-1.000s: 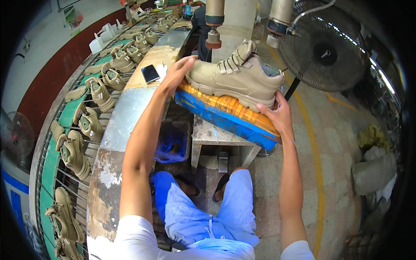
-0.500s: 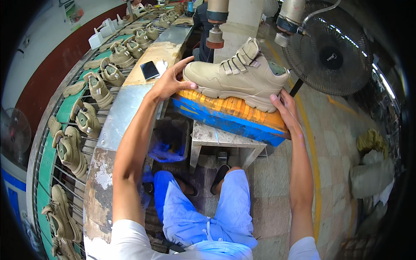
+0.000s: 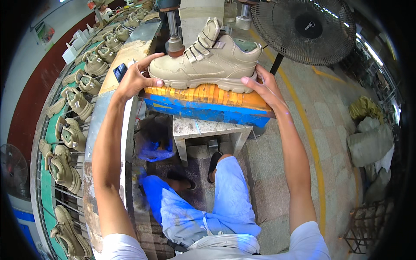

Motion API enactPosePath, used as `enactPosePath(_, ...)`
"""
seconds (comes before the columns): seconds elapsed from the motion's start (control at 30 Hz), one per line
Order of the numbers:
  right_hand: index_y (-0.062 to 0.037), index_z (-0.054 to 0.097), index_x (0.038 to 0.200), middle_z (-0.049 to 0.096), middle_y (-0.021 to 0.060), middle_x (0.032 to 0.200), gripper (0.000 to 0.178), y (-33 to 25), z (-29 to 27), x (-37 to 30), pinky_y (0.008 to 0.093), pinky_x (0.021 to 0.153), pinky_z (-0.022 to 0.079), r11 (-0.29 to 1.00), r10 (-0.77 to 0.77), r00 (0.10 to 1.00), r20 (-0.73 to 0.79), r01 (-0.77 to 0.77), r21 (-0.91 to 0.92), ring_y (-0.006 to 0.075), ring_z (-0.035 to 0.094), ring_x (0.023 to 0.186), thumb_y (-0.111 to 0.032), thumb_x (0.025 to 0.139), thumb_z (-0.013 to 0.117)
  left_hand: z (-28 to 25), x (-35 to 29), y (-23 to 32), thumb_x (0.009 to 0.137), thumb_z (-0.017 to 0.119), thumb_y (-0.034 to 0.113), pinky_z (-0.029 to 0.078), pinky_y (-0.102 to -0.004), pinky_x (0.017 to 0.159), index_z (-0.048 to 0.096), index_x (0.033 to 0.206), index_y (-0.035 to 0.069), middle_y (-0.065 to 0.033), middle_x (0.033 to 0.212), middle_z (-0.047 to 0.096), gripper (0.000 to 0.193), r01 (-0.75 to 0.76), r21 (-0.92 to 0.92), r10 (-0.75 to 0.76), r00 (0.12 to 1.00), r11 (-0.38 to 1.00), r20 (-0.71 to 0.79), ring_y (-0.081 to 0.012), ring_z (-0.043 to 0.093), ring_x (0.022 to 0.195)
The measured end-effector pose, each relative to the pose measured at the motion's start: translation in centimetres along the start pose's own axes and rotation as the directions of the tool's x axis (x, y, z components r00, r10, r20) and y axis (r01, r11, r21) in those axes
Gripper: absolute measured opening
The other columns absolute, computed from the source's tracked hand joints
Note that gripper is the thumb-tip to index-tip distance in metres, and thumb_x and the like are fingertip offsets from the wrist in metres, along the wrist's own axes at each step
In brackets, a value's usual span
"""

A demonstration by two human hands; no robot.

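Note:
A beige shoe (image 3: 208, 65) lies sole-down along the orange ribbed pad (image 3: 203, 95) of a blue press base (image 3: 208, 113), its toe to the left. Around the toe end, my left hand (image 3: 136, 78) has its thumb at the sole edge and its fingers behind. My right hand (image 3: 266, 86) grips the heel, thumb on the sole's side. Above the toe, a metal press rod (image 3: 173, 32) has come down with its round reddish-brown pad (image 3: 175, 47) at the shoe's forefoot; the exact contact is partly hidden. Farther right hangs a second rod (image 3: 243, 19), higher up.
On the left runs a roller conveyor (image 3: 52, 199) with a green belt and several beige shoes. A phone (image 3: 120, 72) lies on the bench beside my left hand. A large black fan (image 3: 303, 32) stands at the right back; a dark bin (image 3: 156, 138) sits below the bench.
The left press rod has come down to the shoe's forefoot. The whole scene has shifted left and slightly up in view. Both hands keep their hold at toe and heel.

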State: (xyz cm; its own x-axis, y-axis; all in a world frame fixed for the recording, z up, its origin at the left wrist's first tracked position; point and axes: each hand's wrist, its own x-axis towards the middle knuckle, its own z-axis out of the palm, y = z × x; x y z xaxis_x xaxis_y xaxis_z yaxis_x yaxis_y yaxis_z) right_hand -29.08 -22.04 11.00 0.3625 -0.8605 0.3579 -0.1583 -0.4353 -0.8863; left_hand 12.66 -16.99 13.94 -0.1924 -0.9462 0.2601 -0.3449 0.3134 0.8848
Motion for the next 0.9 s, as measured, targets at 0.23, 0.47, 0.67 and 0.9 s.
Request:
enactPosePath(0.23,0.0049,0.045,0.156,0.067,0.0216,0.137,0.073,0.8,0.1,-0.7,0.0410,0.115,0.045,0.981,-0.131,0.976,-0.174,0.102,-0.167,0.0284,0.064,0.127,-0.043,0.105,0.065,0.7,-1.4,-0.3,0.074,0.096,0.011,0.055,-0.0335,0.102,0.055,0.154,0.006,-0.0099,0.132,0.072,0.090,-0.061,0.010,0.061,0.996,0.998,-0.060,-0.0180,0.067,0.114)
enactPosePath(0.47,-0.0026,0.059,0.148,0.069,0.0057,0.095,0.055,8.2,-0.6,-13.1,0.0299,0.077,0.046,0.991,0.132,0.837,-0.531,-0.091,0.103,0.0118,0.058,0.083,-0.039,0.113,0.038,9.2,-9.1,2.5,0.092,0.084,0.022,0.055,-0.0316,0.095,0.059,0.144,0.001,-0.0129,0.129,0.068,0.061,-0.102,-0.041,0.076,0.907,0.994,-0.413,-0.0174,0.066,0.110)
enactPosePath(0.67,-0.0004,0.072,0.131,0.067,0.0021,0.096,0.038,13.3,4.9,-19.9,0.0257,0.077,0.049,0.770,0.606,0.689,-0.397,-0.383,0.510,0.0098,0.056,0.080,-0.018,0.103,0.053,18.0,-14.9,3.6,0.094,0.075,0.014,0.048,-0.0319,0.082,0.059,0.144,-0.001,-0.0155,0.125,0.062,0.054,-0.302,0.564,0.578,0.706,0.768,-0.409,-0.0202,0.056,0.093)
enactPosePath(0.9,0.0059,0.077,0.117,0.066,0.0054,0.085,0.040,-5.7,2.8,-20.5,0.0278,0.068,0.048,0.970,-0.185,0.886,-0.425,0.233,0.063,0.0114,0.058,0.074,-0.019,0.100,0.051,27.6,-16.4,5.1,0.076,0.081,0.008,0.045,-0.0456,0.109,0.062,0.141,0.000,-0.0197,0.154,0.056,0.068,-0.425,0.711,0.690,0.714,0.561,-0.118,-0.0371,0.057,0.126)
